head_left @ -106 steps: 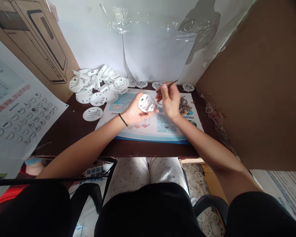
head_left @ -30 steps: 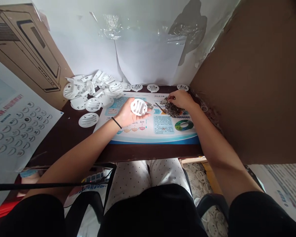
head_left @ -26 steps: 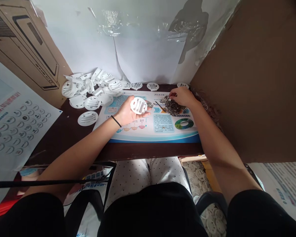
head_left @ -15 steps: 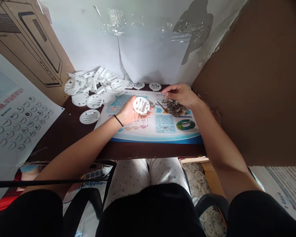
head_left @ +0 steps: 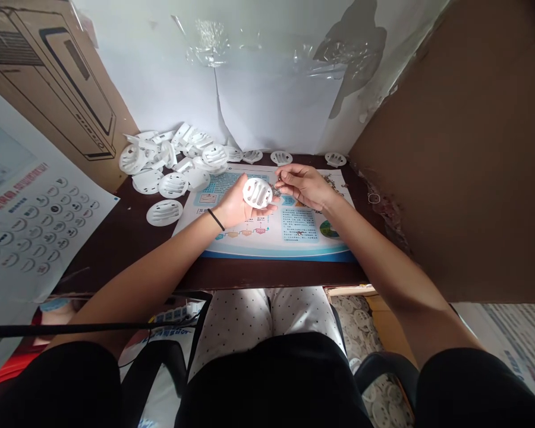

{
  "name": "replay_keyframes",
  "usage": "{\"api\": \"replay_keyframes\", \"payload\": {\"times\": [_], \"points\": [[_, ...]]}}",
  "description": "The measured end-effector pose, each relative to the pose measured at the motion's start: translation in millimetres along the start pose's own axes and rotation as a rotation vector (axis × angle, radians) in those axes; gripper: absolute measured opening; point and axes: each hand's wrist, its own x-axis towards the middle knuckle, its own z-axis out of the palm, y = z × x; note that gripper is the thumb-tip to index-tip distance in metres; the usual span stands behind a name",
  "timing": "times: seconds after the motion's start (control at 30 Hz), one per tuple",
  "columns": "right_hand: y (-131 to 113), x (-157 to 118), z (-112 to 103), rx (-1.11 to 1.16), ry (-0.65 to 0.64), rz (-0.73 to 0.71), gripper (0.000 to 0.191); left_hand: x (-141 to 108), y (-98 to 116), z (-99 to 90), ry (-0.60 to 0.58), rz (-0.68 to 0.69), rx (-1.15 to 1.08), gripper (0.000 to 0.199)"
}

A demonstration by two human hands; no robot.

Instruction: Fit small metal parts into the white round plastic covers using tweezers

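Currently | left hand [head_left: 234, 208]: cupped palm-up, gripping white disc [head_left: 257, 193] above printed mat [head_left: 301, 226] | right hand [head_left: 305, 186]: fingers pinched at disc's edge, any held item too small to tell, metal bits [head_left: 275, 190] just beside | next: judged to call for a steady, exact pinch

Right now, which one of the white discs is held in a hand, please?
The slotted disc cupped in the left hand. The other discs on the table lie there, touching no hand.

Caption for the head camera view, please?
The left hand holds a white plastic disc while the right hand hovers beside it over a printed sheet.
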Motion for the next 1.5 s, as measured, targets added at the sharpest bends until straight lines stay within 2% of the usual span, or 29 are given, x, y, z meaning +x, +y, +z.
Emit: {"api": "replay_keyframes", "payload": {"times": [0.23,0.3,0.43,0.6,0.73,0.83,1.0,1.2,1.4,1.5], "points": [[6.3,0.5,9.1,-0.174,0.078,0.015,0.01,-6.1,0.7,8.0,0.048,-0.001,0.005,0.077],[9.1,1.1,8.9,-0.219,0.061,-0.009,0.011,-5.9,0.4,7.8,0.046,0.007,0.0,0.077],[13.8,2.9,7.4,-0.305,0.017,-0.08,0.025,-3.5,-0.7,4.2,0.017,0.01,-0.01,0.08],[13.2,1.2,12.6,-0.38,0.025,-0.147,0.015,-2.4,-1.7,3.3,0.02,0.03,-0.033,0.077],[10.2,-0.5,17.4,-0.41,0.082,-0.213,0.016,-5.6,0.7,10.1,0.093,-0.015,-0.027,0.072],[8.7,-0.4,18.4,-0.435,0.147,-0.189,0.013,-6.7,1.9,13.1,0.124,-0.022,-0.053,0.068],[8.9,-0.5,17.7,-0.475,0.192,-0.167,0.007,-1.9,-0.1,7.0,0.069,-0.021,-0.084,0.07],[6.1,-2.7,20.6,-0.385,0.143,-0.156,0.02,0.7,-1.0,5.4,0.075,-0.016,-0.061,0.072],[2.5,-4.6,20.8,-0.3,0.114,-0.124,0.007,-3.4,-0.1,5.9,0.006,0.017,-0.055,0.074],[5.1,-4.2,19.3,-0.314,0.118,-0.145,0.01,-0.9,-1.2,2.3,-0.013,0.016,-0.037,0.078]]}}
